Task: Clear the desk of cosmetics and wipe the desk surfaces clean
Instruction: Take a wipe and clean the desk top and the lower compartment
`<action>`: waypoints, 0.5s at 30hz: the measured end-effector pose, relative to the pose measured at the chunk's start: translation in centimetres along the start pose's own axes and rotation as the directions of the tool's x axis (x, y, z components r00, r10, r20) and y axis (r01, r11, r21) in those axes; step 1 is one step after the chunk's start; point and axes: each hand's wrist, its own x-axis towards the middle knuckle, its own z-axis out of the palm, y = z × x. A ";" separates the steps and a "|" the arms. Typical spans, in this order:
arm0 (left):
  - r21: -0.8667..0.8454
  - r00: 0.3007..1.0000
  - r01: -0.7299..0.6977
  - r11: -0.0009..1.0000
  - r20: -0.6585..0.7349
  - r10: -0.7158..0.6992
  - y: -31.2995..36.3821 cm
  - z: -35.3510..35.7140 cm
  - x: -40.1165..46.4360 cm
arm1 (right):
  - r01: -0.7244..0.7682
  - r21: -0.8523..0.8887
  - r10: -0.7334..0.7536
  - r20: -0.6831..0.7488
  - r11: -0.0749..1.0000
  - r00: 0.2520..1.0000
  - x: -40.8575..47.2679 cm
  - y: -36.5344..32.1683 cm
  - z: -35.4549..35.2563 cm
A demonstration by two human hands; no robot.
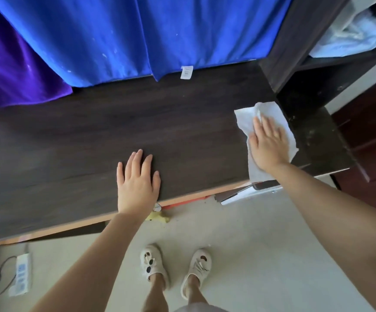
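The dark wood desk (81,143) spans the view with no cosmetics showing on it. My right hand (268,145) lies flat, palm down, on a white paper towel (245,119) spread at the desk's right end near the front edge. My left hand (137,183) rests flat on the bare desktop near the front edge, fingers spread, holding nothing.
Blue cloth (137,34) and purple cloth (13,75) hang over the desk's back edge. A dark shelf unit (295,52) stands at the right with a dusty lower ledge (313,131). On the floor lie a power strip (21,275), yellow scrap (157,216) and flat items (250,192).
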 end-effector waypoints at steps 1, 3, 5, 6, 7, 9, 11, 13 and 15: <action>0.003 1.000 -0.007 1.000 -0.001 0.007 0.4 0.2 0.0 | -0.067 -0.018 0.067 -0.020 0.998 0.998 0.2 0.6 0.0; 0.009 1.000 -0.012 1.000 -0.012 0.013 0.5 0.3 0.0 | -0.162 0.000 0.162 -0.045 0.987 0.986 0.2 1.1 0.1; 0.009 1.000 -0.025 1.000 -0.008 0.025 0.2 0.2 0.0 | -0.243 0.094 0.249 -0.058 0.966 0.967 -0.8 1.2 0.0; 0.009 1.000 -0.031 0.999 -0.004 0.031 0.2 0.2 0.0 | -0.275 0.134 0.286 -0.067 0.952 0.956 -1.5 1.4 0.0; 0.006 0.999 -0.034 0.999 -0.006 0.034 0.3 0.1 0.1 | -0.285 0.153 0.299 -0.081 0.946 0.951 -2.4 1.7 0.0; -0.017 1.000 -0.021 1.000 -0.005 0.021 0.8 0.0 0.1 | -0.231 0.137 0.246 -0.104 0.963 0.964 -4.3 2.4 -0.3; -0.049 1.000 -0.022 0.999 0.016 0.023 1.8 -0.1 0.3 | -0.188 0.188 0.211 -0.108 0.964 0.972 -5.8 3.4 -1.3; -0.061 0.996 -0.070 0.996 0.045 0.073 3.5 0.1 0.5 | -0.242 0.376 0.293 -0.084 0.895 0.952 -6.9 4.5 -3.5; -0.076 0.983 -0.156 0.985 0.082 0.162 6.2 0.3 1.0 | -0.314 0.540 0.382 -0.014 0.781 0.924 -6.9 6.1 -5.9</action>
